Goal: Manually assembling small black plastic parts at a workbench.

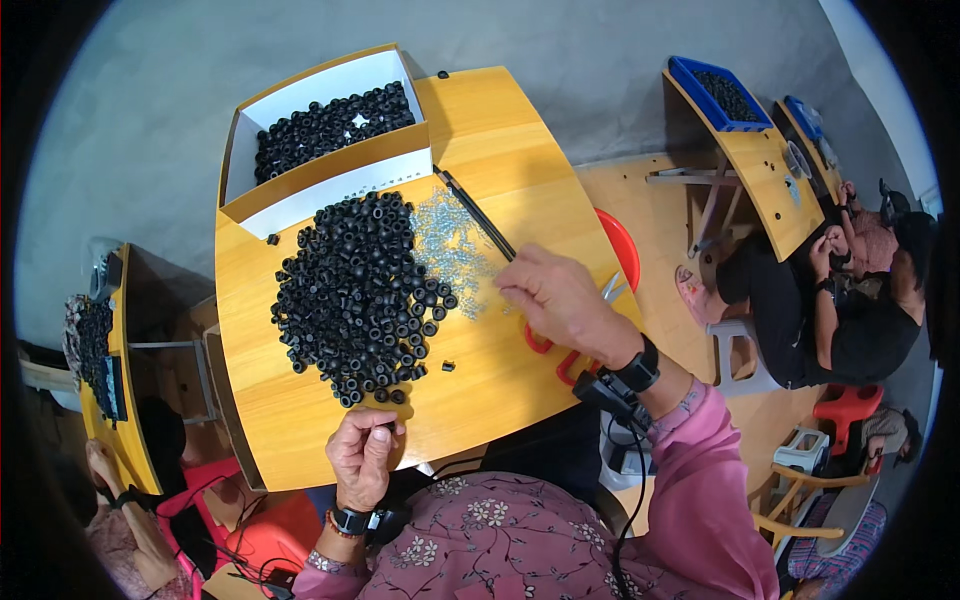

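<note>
Low on the near edge of the wooden table [480,400], my left hand [358,458] is closed, with a small black cap-like part [388,427] between thumb and fingers. My right hand [570,305] reaches over the table's right half, fingers pinched together beside scattered tiny clear pieces [450,245]; what they hold, if anything, is too small to make out. Between the hands spreads a large pile of black cap-like parts [350,290]. Two thin black rods [478,212] point toward my right fingers. Red-handled scissors [567,370] lie partly under my right wrist.
At the table's far left stands an open cardboard box [350,195], white inside, holding more black parts. A red stool [622,250] is beyond the right edge. Other people sit at tables on both sides, one bearing a blue tray [745,125].
</note>
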`<action>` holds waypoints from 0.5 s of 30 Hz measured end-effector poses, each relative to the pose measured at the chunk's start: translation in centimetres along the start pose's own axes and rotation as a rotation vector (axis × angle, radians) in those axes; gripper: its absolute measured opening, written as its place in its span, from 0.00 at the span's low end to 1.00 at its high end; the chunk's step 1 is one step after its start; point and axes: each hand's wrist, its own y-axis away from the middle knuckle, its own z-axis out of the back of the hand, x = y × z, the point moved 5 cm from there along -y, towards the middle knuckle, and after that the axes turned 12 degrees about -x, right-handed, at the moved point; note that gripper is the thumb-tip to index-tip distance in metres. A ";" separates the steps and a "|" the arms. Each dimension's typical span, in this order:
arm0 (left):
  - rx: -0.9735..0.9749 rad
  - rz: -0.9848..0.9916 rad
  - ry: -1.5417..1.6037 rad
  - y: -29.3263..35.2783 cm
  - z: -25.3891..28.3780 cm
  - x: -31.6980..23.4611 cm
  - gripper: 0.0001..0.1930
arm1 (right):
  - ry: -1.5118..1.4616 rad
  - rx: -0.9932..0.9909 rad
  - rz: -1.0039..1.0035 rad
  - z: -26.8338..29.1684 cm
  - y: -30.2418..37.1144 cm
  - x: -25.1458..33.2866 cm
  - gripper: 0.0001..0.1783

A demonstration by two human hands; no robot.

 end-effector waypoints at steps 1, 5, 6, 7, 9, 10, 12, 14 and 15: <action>0.001 -0.001 -0.003 0.0 -0.1 0.0 0.12 | 0.020 0.029 0.043 -0.7 0.2 0.3 0.05; -0.017 -0.001 0.004 0.1 -0.1 -0.1 0.12 | 0.125 0.155 0.042 -2.6 0.3 0.6 0.05; -0.017 -0.001 0.001 0.1 0.0 0.0 0.12 | 0.153 0.174 0.041 -2.7 0.3 0.6 0.05; -0.019 -0.002 0.001 0.1 -0.1 0.0 0.12 | 0.182 0.194 0.041 -2.8 0.3 0.5 0.06; -0.014 -0.008 0.000 0.0 -0.2 -0.1 0.12 | 0.181 0.178 0.048 -2.9 0.4 0.3 0.05; -0.016 -0.009 0.000 0.0 -0.1 0.0 0.12 | 0.178 0.164 0.053 -2.8 0.3 0.3 0.05; -0.011 -0.004 0.002 0.1 0.0 0.1 0.12 | 0.118 0.112 0.041 -1.7 0.2 0.7 0.04; -0.013 -0.001 0.001 0.1 0.0 0.1 0.12 | 0.057 0.062 0.029 -0.2 -0.1 1.4 0.04; -0.013 0.001 -0.001 0.1 0.0 0.1 0.12 | 0.022 0.032 0.033 0.6 -0.4 1.8 0.04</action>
